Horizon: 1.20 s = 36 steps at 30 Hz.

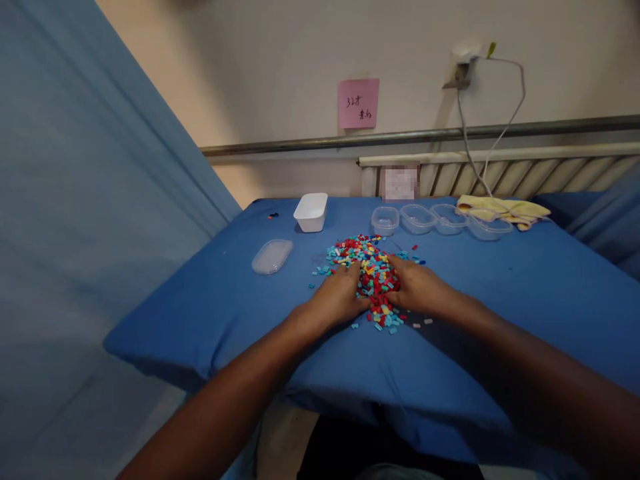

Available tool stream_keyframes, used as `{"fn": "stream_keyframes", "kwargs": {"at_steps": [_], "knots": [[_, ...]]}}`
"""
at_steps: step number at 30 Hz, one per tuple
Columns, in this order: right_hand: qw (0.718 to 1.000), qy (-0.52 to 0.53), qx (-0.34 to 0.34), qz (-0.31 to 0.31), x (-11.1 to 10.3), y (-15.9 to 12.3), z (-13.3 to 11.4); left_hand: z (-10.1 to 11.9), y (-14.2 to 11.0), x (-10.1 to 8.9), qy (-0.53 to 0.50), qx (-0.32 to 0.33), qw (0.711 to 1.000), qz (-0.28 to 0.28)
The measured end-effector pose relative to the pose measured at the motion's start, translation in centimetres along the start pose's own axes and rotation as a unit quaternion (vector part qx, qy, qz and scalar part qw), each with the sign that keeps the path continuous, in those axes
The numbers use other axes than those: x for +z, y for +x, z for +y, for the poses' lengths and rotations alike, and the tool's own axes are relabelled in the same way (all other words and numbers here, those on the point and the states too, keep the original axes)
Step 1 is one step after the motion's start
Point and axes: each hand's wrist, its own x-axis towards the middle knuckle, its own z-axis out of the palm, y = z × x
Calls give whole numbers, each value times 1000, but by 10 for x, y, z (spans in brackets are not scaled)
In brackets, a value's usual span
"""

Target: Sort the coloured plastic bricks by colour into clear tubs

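A loose pile of small toy building bricks point(375, 281), mainly red, light blue, yellow and green, lies on the blue-covered table. My left hand point(341, 292) is cupped against the pile's left side, its thumb stretched toward the near middle. From the right, my right hand point(416, 285) presses in the same way. On both hands the thumb stands apart from the fingers, and the fingertips are partly hidden among the bricks. Several stray bricks lie around the pile's edges, a few close to my wrists.
Behind the pile stand a white plastic tub point(311, 215) and a row of several clear containers point(419, 220). A clear lid point(273, 257) lies to the left. A yellow cloth point(520, 210) rests at the back right, with a white cable point(481, 175) hanging over it. A blue curtain point(90, 173) borders the left.
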Motion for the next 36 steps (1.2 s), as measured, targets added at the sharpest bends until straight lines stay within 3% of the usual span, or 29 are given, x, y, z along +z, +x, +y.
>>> {"fn": "stream_keyframes", "kwargs": {"at_steps": [5,10,13,17,23,29,36], "knots": [[994,100,35,17,7,17,-10,3,15,11,-104,18,993,50],[966,250,55,-17,7,26,-9,-6,28,15,-288,41,954,79],[944,326,43,-36,0,31,-11,-10,36,9,-324,57,939,98],[923,381,39,-44,-14,47,-17,-10,48,-12,-293,35,949,111],[940,334,57,-46,-29,77,-20,-17,68,-38,-213,-16,974,79],[954,289,27,-78,-36,77,-23,-24,70,-45,-207,5,977,57],[980,129,-109,-105,-65,56,-6,-46,72,-61,-178,10,984,-8]]}}
